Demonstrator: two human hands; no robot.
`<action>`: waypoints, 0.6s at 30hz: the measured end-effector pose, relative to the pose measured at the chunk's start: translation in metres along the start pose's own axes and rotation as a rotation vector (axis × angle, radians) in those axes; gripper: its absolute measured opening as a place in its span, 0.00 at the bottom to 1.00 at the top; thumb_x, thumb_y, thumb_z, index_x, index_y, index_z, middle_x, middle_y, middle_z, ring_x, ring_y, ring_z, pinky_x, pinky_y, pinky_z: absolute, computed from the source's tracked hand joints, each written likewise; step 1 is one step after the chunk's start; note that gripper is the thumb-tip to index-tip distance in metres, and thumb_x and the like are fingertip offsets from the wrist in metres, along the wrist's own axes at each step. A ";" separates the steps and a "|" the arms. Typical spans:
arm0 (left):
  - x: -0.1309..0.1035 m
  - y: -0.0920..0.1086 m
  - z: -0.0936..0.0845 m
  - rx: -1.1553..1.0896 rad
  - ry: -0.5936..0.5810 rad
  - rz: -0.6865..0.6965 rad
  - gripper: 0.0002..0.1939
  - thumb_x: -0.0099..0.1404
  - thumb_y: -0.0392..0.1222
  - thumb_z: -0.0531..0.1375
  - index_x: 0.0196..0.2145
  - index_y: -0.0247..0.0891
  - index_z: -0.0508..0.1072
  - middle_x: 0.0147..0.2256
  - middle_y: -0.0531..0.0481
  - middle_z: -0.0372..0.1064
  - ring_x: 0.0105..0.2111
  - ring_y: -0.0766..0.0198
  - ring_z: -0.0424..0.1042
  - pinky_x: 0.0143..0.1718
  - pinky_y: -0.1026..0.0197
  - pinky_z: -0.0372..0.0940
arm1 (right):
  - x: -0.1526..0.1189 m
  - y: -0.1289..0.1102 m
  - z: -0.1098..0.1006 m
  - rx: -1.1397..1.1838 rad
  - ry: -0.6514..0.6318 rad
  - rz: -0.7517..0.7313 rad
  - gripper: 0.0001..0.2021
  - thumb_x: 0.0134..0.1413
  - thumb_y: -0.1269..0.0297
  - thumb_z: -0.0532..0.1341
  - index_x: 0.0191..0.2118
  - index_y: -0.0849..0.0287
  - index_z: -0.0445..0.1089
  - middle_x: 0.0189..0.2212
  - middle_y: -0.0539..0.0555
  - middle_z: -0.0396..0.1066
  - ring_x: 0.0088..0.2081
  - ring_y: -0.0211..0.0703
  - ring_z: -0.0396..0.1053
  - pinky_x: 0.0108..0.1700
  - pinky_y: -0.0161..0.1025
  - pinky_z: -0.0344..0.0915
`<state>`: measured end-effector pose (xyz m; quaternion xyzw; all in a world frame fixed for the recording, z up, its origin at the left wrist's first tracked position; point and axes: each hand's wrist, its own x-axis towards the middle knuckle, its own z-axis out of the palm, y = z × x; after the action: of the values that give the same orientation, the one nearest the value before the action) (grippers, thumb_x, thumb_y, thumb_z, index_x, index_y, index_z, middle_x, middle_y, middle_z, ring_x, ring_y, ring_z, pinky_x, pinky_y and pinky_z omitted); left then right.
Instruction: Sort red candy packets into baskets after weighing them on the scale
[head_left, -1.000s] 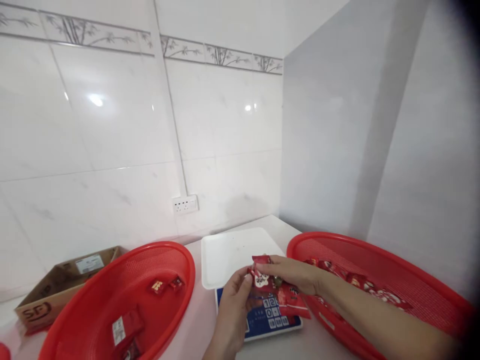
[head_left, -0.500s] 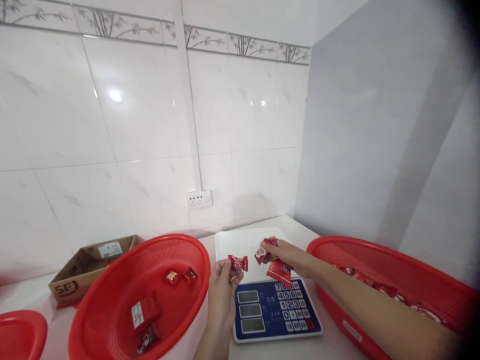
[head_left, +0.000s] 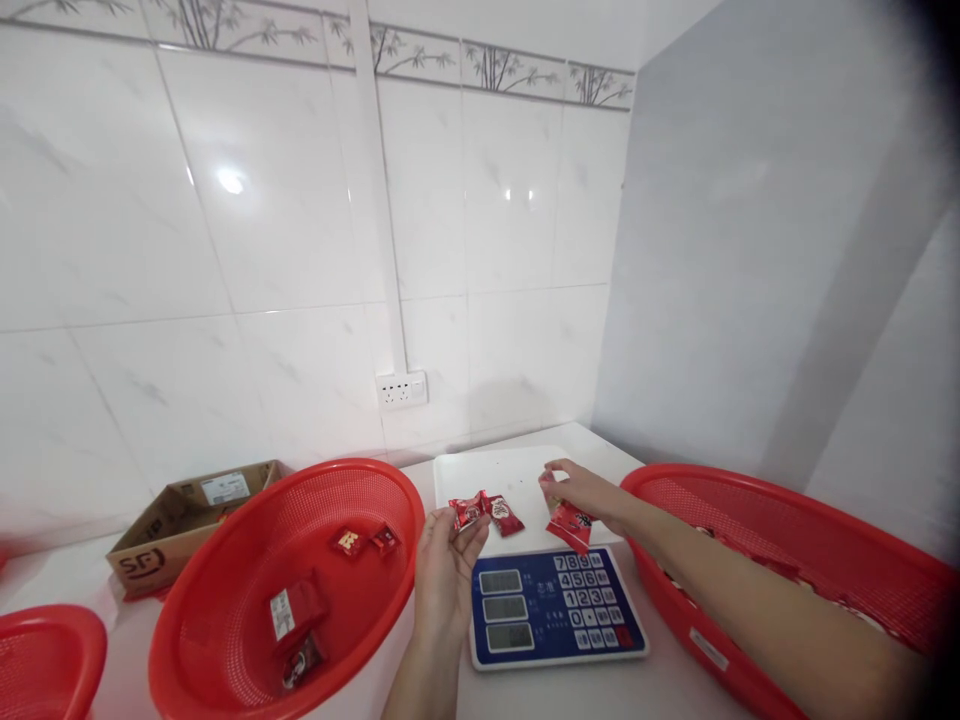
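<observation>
Far left: edge of red basket [head_left: 96,640]. Beside it, open cardboard box [head_left: 146,570], then large red basket [head_left: 411,500] with few packets [head_left: 298,610] inside. Left hand [head_left: 442,565] half-open, fingertips holding small red sweet [head_left: 466,511] over white scale pan [head_left: 469,468]. Second sweet [head_left: 506,515] just right of it, on pan. Blue keypad panel [head_left: 544,590] in front. Right hand [head_left: 581,488] half-curled at red packet [head_left: 571,526] — cannot tell whether gripped. Far right: another red basket [head_left: 697,482], packets inside.
</observation>
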<state>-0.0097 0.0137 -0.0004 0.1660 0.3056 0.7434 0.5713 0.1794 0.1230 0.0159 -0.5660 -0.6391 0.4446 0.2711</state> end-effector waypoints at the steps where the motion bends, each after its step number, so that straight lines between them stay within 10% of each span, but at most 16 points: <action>1: 0.000 0.000 0.000 -0.007 -0.003 -0.007 0.03 0.57 0.34 0.57 0.28 0.35 0.64 0.29 0.47 0.73 0.32 0.59 0.74 0.35 0.62 0.69 | 0.000 -0.001 0.000 -0.026 0.030 -0.008 0.28 0.47 0.60 0.57 0.54 0.61 0.50 0.42 0.62 0.69 0.34 0.43 0.70 0.32 0.37 0.64; 5: -0.001 -0.002 0.002 0.002 -0.044 -0.040 0.05 0.56 0.34 0.60 0.31 0.35 0.65 0.30 0.48 0.72 0.33 0.61 0.74 0.36 0.63 0.69 | -0.011 -0.013 0.005 -0.106 0.077 -0.106 0.27 0.48 0.59 0.57 0.54 0.60 0.53 0.50 0.64 0.62 0.40 0.46 0.67 0.38 0.39 0.62; 11: -0.008 -0.008 0.005 0.150 -0.233 -0.082 0.08 0.55 0.38 0.61 0.34 0.34 0.69 0.33 0.48 0.72 0.30 0.67 0.72 0.34 0.67 0.66 | -0.051 -0.027 0.034 -0.077 -0.198 -0.370 0.12 0.47 0.58 0.58 0.37 0.57 0.69 0.29 0.50 0.71 0.30 0.39 0.67 0.31 0.34 0.62; 18: -0.020 -0.009 0.011 0.293 -0.343 -0.130 0.10 0.54 0.38 0.62 0.36 0.36 0.71 0.37 0.48 0.69 0.35 0.64 0.70 0.40 0.62 0.65 | -0.081 -0.001 0.046 -0.109 0.168 -0.553 0.11 0.54 0.64 0.50 0.39 0.54 0.69 0.29 0.48 0.72 0.30 0.39 0.68 0.33 0.36 0.64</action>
<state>0.0093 -0.0012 0.0039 0.3509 0.3188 0.6138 0.6312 0.1568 0.0325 0.0089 -0.4188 -0.7674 0.2705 0.4032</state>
